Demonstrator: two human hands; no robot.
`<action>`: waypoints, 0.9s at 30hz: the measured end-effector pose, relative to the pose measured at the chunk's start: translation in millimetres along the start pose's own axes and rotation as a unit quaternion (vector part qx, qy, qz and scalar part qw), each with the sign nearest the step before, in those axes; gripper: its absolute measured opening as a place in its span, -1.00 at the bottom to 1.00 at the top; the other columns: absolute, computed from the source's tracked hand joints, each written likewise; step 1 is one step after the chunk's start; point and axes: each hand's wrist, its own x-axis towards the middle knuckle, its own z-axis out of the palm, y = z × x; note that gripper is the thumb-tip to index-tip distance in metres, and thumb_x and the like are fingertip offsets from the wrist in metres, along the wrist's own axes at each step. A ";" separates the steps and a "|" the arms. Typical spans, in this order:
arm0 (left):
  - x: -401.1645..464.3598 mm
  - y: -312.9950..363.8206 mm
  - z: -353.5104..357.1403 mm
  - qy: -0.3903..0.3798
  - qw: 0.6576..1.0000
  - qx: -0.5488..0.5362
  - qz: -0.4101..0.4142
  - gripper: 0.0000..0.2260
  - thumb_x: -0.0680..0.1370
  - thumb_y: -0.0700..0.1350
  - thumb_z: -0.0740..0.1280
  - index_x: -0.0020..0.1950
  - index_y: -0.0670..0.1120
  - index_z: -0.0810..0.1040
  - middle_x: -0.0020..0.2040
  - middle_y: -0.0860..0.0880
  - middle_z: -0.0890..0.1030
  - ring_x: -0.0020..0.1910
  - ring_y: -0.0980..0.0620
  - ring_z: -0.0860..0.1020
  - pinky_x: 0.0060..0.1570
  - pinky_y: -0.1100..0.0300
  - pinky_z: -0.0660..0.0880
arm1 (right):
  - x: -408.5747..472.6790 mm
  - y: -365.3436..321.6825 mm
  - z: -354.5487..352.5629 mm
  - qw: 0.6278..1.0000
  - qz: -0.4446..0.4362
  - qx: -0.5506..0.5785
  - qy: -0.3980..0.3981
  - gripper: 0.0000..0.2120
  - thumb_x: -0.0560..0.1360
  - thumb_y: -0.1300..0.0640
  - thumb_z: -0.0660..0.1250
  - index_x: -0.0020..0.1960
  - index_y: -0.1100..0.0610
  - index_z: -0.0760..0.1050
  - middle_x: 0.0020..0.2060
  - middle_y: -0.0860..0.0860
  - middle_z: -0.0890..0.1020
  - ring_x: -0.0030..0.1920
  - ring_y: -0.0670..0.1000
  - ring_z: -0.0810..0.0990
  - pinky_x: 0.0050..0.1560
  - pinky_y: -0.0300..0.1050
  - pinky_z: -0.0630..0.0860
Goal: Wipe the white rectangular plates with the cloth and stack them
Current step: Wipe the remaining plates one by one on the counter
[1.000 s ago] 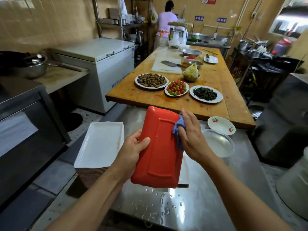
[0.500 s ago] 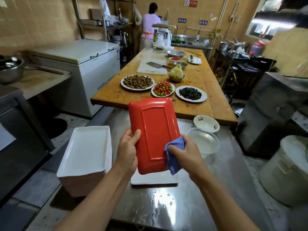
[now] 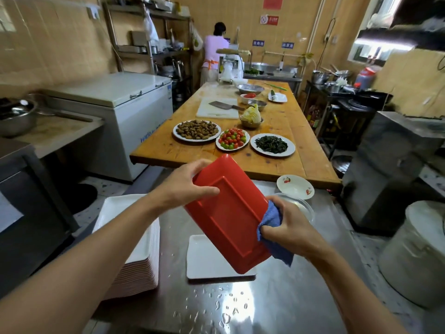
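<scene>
The left hand [image 3: 185, 186] grips the far end of a rectangular plate [image 3: 228, 213], its red underside facing the camera, tilted above a steel counter [image 3: 277, 304]. The right hand [image 3: 289, 225] presses a blue cloth [image 3: 272, 227] against the plate's right edge. A white plate [image 3: 204, 261] lies beneath; a stack of plates [image 3: 142, 261] stands left.
</scene>
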 end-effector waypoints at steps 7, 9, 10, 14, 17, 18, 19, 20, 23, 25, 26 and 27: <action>-1.9 -4.1 8.8 -0.037 0.992 -0.115 -0.036 -0.63 0.29 -0.13 0.56 0.06 -0.01 0.60 -0.10 -0.04 0.69 -0.10 -0.03 0.66 0.02 -0.03 0.58 | 2.0 4.3 -11.6 0.999 0.003 -0.053 -0.008 -0.44 0.38 0.25 0.42 0.23 -0.03 0.20 -0.01 -0.14 0.46 -0.03 -0.06 0.56 -0.13 -0.27 0.56; -4.5 -4.9 13.2 -0.011 0.991 -0.126 -0.043 -0.64 0.32 -0.15 0.53 0.08 -0.03 0.59 -0.10 -0.02 0.69 -0.08 -0.03 0.65 0.04 -0.06 0.57 | 7.3 -1.3 -7.1 0.996 -0.027 -0.080 0.032 -0.46 0.40 0.20 0.44 0.18 0.03 0.16 -0.02 -0.16 0.41 -0.03 -0.11 0.52 -0.13 -0.34 0.50; -5.9 -3.9 15.2 -0.005 0.990 -0.132 -0.046 -0.62 0.32 -0.14 0.53 0.11 -0.04 0.57 -0.07 -0.03 0.68 -0.06 -0.05 0.65 0.05 -0.06 0.57 | 11.3 -6.4 -3.6 0.993 -0.052 -0.092 0.058 -0.49 0.40 0.18 0.45 0.15 0.06 0.17 -0.01 -0.13 0.42 -0.04 -0.12 0.51 -0.11 -0.38 0.46; -9.3 3.3 23.7 -0.005 0.990 -0.135 -0.040 -0.57 0.35 -0.22 0.51 0.18 -0.05 0.52 0.00 -0.08 0.66 -0.01 -0.10 0.63 0.06 -0.08 0.55 | 31.5 -37.0 15.7 0.971 -0.174 -0.121 0.112 -0.64 0.47 0.19 0.38 0.10 0.06 0.22 0.03 0.02 0.42 -0.02 -0.03 0.46 -0.10 -0.43 0.34; -11.8 4.7 25.4 0.009 0.990 -0.137 -0.031 -0.63 0.37 -0.28 0.48 0.11 0.00 0.53 -0.01 -0.10 0.65 -0.02 -0.11 0.62 0.03 -0.04 0.55 | 40.7 -50.3 27.4 0.958 -0.218 -0.146 0.120 -0.73 0.50 0.19 0.31 0.13 0.13 0.28 -0.01 0.00 0.38 -0.05 0.00 0.42 -0.08 -0.23 0.33; -12.9 2.6 24.4 0.018 0.990 -0.139 -0.031 -0.65 0.38 -0.30 0.47 0.08 0.00 0.53 -0.02 -0.09 0.65 -0.03 -0.10 0.62 0.01 -0.01 0.56 | 40.6 -49.8 29.4 0.953 -0.227 -0.159 0.122 -0.74 0.51 0.17 0.29 0.15 0.14 0.31 -0.01 -0.01 0.39 -0.06 -0.01 0.41 -0.09 -0.20 0.32; -14.3 0.1 23.2 0.027 0.988 -0.146 -0.034 -0.68 0.39 -0.31 0.46 0.06 -0.01 0.54 -0.05 -0.08 0.66 -0.06 -0.09 0.63 -0.03 0.02 0.57 | 38.9 -46.7 29.7 0.949 -0.234 -0.172 0.123 -0.75 0.52 0.14 0.27 0.16 0.15 0.33 -0.02 -0.02 0.40 -0.07 -0.01 0.41 -0.09 -0.17 0.32; -16.7 -2.7 21.4 0.036 0.985 -0.162 -0.040 -0.70 0.40 -0.30 0.45 0.04 -0.01 0.54 -0.07 -0.07 0.66 -0.08 -0.07 0.63 -0.07 0.06 0.58 | 36.3 -41.5 28.4 0.946 -0.235 -0.187 0.125 -0.75 0.52 0.11 0.25 0.16 0.15 0.36 -0.02 -0.01 0.43 -0.08 0.00 0.41 -0.09 -0.13 0.33; -24.2 -12.2 14.1 0.071 0.969 -0.226 -0.067 -0.74 0.41 -0.28 0.43 0.05 -0.06 0.56 -0.09 -0.07 0.67 -0.11 -0.06 0.64 -0.11 0.07 0.59 | 26.3 -19.7 16.5 0.940 -0.195 -0.239 0.148 -0.71 0.47 0.04 0.20 0.13 0.15 0.41 -0.03 0.06 0.51 -0.08 0.04 0.44 -0.05 -0.01 0.36; -27.8 -18.2 11.0 0.084 0.958 -0.262 -0.084 -0.71 0.39 -0.25 0.43 0.09 -0.12 0.56 -0.08 -0.10 0.68 -0.11 -0.08 0.65 -0.15 0.07 0.58 | 20.0 -6.8 7.1 0.950 -0.161 -0.224 0.148 -0.69 0.46 0.03 0.20 0.14 0.15 0.41 -0.01 0.01 0.48 -0.03 0.02 0.43 0.01 0.01 0.38; -29.0 -21.0 10.8 0.088 0.951 -0.281 -0.096 -0.68 0.37 -0.22 0.43 0.12 -0.14 0.56 -0.06 -0.12 0.67 -0.11 -0.10 0.65 -0.15 0.06 0.58 | 17.8 -2.6 3.4 0.958 -0.149 -0.200 0.144 -0.68 0.46 0.04 0.19 0.15 0.15 0.40 0.02 -0.01 0.46 0.01 0.01 0.41 0.05 0.01 0.39; -29.4 -23.4 12.1 0.092 0.943 -0.300 -0.111 -0.68 0.37 -0.21 0.42 0.12 -0.14 0.56 -0.04 -0.14 0.67 -0.11 -0.10 0.64 -0.15 0.06 0.57 | 16.4 -0.2 0.5 0.964 -0.143 -0.178 0.139 -0.68 0.45 0.06 0.19 0.16 0.17 0.39 0.07 -0.01 0.44 0.06 -0.01 0.40 0.11 0.02 0.38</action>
